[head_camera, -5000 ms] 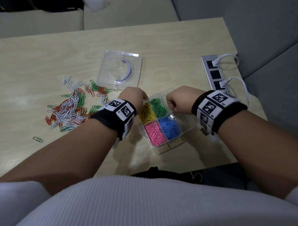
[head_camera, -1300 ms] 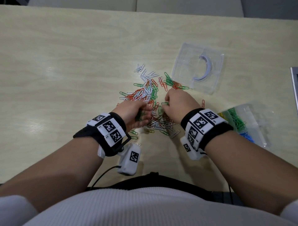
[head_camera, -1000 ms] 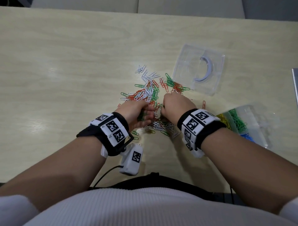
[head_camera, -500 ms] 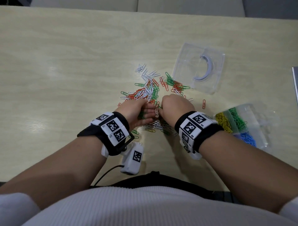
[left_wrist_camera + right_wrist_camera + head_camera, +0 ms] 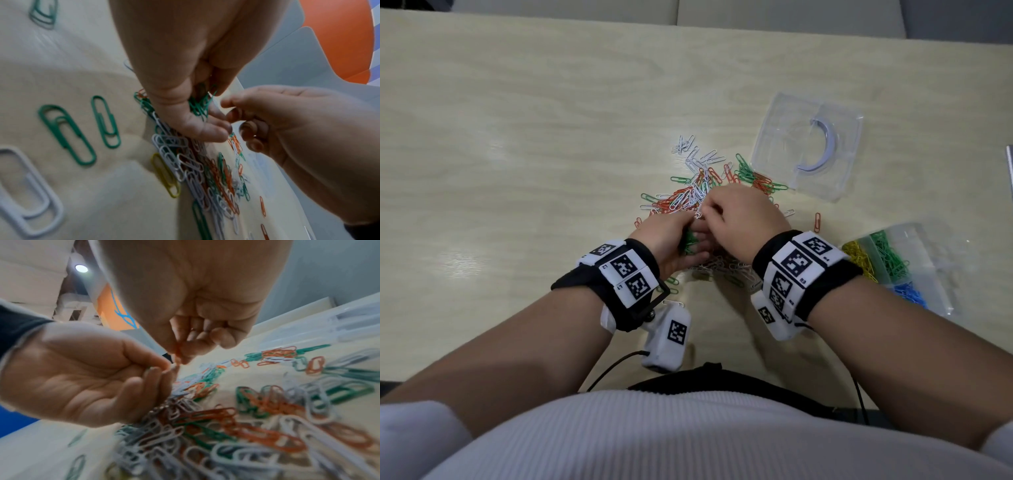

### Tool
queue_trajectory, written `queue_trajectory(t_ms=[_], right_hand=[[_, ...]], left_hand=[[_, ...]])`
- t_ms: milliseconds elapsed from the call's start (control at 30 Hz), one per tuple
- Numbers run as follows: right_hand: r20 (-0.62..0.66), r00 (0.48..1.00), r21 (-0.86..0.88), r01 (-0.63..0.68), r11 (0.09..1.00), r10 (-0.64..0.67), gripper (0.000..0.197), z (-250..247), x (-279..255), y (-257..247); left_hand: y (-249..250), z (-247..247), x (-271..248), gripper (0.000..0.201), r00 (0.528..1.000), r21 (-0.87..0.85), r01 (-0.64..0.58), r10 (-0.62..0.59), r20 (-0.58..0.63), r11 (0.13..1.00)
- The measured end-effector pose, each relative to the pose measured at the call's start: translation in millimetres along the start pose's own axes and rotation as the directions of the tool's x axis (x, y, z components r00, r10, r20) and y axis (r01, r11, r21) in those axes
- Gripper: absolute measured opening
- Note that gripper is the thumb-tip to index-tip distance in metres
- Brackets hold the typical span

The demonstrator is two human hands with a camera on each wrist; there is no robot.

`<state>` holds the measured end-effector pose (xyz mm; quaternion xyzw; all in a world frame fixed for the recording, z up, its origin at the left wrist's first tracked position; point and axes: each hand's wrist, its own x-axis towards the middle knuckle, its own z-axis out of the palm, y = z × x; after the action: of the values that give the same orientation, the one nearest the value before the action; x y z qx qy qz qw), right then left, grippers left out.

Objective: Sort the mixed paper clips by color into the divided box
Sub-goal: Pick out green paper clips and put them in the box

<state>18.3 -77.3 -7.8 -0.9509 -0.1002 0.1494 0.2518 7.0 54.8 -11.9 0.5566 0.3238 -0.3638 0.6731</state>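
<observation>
A mixed pile of white, orange and green paper clips (image 5: 685,200) lies mid-table. My left hand (image 5: 697,238) hovers over its near side, palm turned inward, fingers curled round a bunch of green clips (image 5: 200,104). My right hand (image 5: 709,212) meets it fingertip to fingertip and pinches a single clip, which looks orange in the right wrist view (image 5: 177,352). The clear divided box (image 5: 936,260) stands to the right, with yellow (image 5: 858,251), green (image 5: 888,253) and blue clips (image 5: 909,294) in separate compartments. Its near part is hidden by my right forearm.
The box's clear lid (image 5: 810,150) lies beyond the pile at the right. A lone orange clip (image 5: 817,222) sits between pile and box. Loose green clips (image 5: 68,134) and a yellow one (image 5: 165,175) lie near my left wrist. Bare wood stretches left.
Five seconds ago both hands were at the box; now they work over the pile. In the last second both hands crept farther across it, and the right fingertips closed in on the left's.
</observation>
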Motion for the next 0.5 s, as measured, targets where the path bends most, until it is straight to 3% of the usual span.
queue_trajectory(t_ms=[67, 200, 300, 367, 500], right_hand=[[-0.037, 0.998, -0.048, -0.046, 0.998, 0.045, 0.022, 4, 8, 11], [0.028, 0.999, -0.184, -0.012, 0.983, 0.017, 0.035, 9, 20, 21], [0.006, 1.000, -0.247, -0.006, 0.969, 0.008, 0.019, 9, 20, 23], [-0.011, 0.998, -0.256, -0.066, 0.964, 0.065, 0.012, 7, 17, 27], [-0.003, 0.977, -0.162, -0.210, 0.964, 0.213, 0.019, 3, 15, 28]], left_hand=[[0, -1, -2, 0.035, 1.000, 0.009, 0.015, -0.015, 0.007, 1.000], [1, -2, -6, 0.028, 1.000, 0.058, 0.010, -0.010, 0.006, 0.998], [0, -2, -6, 0.028, 1.000, 0.077, 0.004, -0.004, 0.006, 0.997], [0, -3, -5, 0.028, 1.000, 0.083, -0.002, 0.002, 0.004, 0.997], [2, -4, -4, 0.031, 1.000, 0.081, -0.004, 0.004, -0.001, 0.997]])
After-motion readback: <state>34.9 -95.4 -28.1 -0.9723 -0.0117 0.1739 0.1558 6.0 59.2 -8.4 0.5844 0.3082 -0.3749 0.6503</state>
